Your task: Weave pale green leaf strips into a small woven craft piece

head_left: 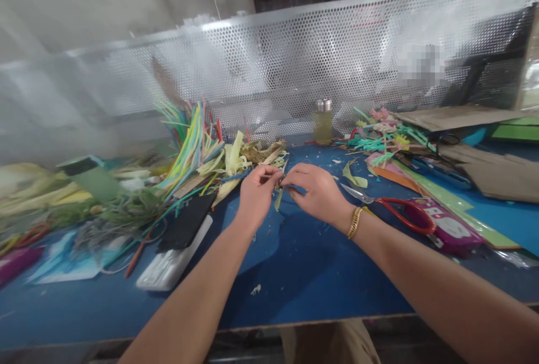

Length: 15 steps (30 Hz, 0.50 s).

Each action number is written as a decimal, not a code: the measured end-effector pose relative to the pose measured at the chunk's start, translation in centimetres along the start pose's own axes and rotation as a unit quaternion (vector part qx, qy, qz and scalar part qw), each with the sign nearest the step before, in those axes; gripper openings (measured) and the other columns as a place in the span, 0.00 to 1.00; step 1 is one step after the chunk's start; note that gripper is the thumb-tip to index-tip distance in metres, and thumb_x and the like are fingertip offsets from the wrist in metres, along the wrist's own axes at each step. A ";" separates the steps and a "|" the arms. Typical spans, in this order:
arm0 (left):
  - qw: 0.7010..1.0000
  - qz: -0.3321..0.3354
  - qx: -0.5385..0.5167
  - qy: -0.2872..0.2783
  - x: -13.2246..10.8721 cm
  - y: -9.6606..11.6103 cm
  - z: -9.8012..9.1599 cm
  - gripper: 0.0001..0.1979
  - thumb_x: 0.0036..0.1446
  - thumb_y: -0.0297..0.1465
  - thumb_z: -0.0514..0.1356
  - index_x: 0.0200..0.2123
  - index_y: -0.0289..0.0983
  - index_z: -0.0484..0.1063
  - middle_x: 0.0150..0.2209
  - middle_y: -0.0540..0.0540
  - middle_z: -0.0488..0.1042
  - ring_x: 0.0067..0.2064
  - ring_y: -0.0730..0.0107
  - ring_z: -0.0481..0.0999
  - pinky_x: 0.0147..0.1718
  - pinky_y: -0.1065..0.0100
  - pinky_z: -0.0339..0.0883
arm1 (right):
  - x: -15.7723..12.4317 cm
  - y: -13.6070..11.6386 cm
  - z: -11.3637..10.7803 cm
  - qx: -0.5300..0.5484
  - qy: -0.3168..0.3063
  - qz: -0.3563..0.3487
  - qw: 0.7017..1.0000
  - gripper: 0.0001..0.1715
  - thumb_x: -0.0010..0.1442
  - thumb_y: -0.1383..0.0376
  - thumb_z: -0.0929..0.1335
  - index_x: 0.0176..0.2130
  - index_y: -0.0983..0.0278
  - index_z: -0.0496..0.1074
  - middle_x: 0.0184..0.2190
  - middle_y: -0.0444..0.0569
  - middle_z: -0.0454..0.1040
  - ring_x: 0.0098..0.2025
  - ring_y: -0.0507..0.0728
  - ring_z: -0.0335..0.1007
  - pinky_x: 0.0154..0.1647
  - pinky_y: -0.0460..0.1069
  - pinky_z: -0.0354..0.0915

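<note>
Left hand (256, 191) and right hand (316, 191) together over middle of blue table (295, 274). Fingertips of both pinched on pale green strip (278, 199), its end hanging between them. Red-handled scissors (398, 213) just beside right wrist, toward right edge. Coloured strip bundle (189, 139) back-left. Small bottle (323, 122) at back edge.

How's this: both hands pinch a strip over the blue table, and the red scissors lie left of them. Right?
Not quite. The scissors lie to the right of the hands, by the right wrist, not the left; the head view shows it. The rest holds: left hand and right hand pinch a strip over the blue table.
</note>
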State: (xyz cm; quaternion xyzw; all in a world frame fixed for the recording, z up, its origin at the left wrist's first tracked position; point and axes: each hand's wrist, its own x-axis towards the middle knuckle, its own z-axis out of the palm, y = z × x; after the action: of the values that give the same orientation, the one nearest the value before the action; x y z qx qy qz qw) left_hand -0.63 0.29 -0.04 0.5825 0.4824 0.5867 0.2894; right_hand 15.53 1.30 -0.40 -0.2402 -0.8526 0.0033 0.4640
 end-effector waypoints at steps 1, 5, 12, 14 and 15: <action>1.000 -0.014 -0.019 0.001 0.0 -0.1 0.1 0.06 0.51 0.33 0.65 0.29 0.37 0.73 0.23 0.52 0.69 0.25 0.75 0.63 0.26 0.71 0.56 | -0.1 0.0 0.0 -0.006 -0.001 -0.003 1.000 0.12 0.55 0.74 0.66 0.36 0.63 0.76 0.37 0.50 0.77 0.41 0.56 0.71 0.44 0.51 0.65; 0.995 -0.041 -0.091 -0.003 -0.1 -0.2 0.4 0.07 0.50 0.34 0.66 0.29 0.37 0.73 0.22 0.53 0.67 0.24 0.76 0.62 0.25 0.72 0.56 | -0.2 -0.2 0.0 0.012 0.011 0.015 1.000 0.12 0.54 0.74 0.66 0.36 0.63 0.76 0.38 0.50 0.78 0.42 0.57 0.72 0.47 0.51 0.66; 0.988 -0.052 -0.145 -0.011 -0.1 -0.2 0.5 0.08 0.48 0.33 0.67 0.28 0.36 0.73 0.26 0.51 0.71 0.28 0.74 0.68 0.32 0.69 0.63 | 0.0 -0.4 0.1 0.058 0.055 0.128 0.989 0.02 0.57 0.68 0.68 0.31 0.62 0.71 0.30 0.45 0.76 0.33 0.53 0.70 0.38 0.48 0.64; 0.989 -0.049 -0.138 -0.011 -0.2 -0.1 0.7 0.08 0.48 0.33 0.67 0.28 0.36 0.73 0.25 0.51 0.70 0.28 0.74 0.68 0.31 0.70 0.63 | 0.0 -0.3 0.2 0.069 0.064 0.158 0.983 0.03 0.55 0.68 0.70 0.32 0.62 0.70 0.29 0.44 0.75 0.31 0.52 0.70 0.36 0.47 0.64; 0.989 -0.048 -0.136 -0.014 -0.2 -0.1 0.7 0.08 0.48 0.33 0.67 0.28 0.36 0.73 0.25 0.51 0.70 0.28 0.74 0.68 0.30 0.70 0.63 | -0.1 -0.3 0.3 0.075 0.063 0.166 0.981 0.05 0.54 0.69 0.70 0.32 0.62 0.69 0.29 0.44 0.75 0.31 0.52 0.70 0.35 0.47 0.64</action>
State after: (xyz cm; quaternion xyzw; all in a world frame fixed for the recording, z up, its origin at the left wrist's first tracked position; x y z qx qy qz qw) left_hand 0.09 0.29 -0.33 0.5218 0.4220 0.6240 0.4003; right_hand 15.23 1.06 -0.51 -0.3424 -0.7671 0.1290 0.5269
